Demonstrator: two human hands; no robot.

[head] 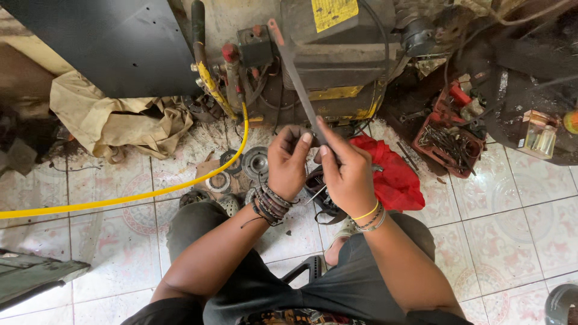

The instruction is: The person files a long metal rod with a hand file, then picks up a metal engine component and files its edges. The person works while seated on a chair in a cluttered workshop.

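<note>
Pinching its near end together, the left hand [288,161] and right hand [348,174] clamp the long flat file [296,75], whose axis runs up-left away toward the dark machine [337,54].

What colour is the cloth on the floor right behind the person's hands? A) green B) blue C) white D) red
D: the crumpled cloth lying on the tiled floor just past the right hand is bright red, while both hands, the left hand too, pinch a thin flat metal strip.
</note>
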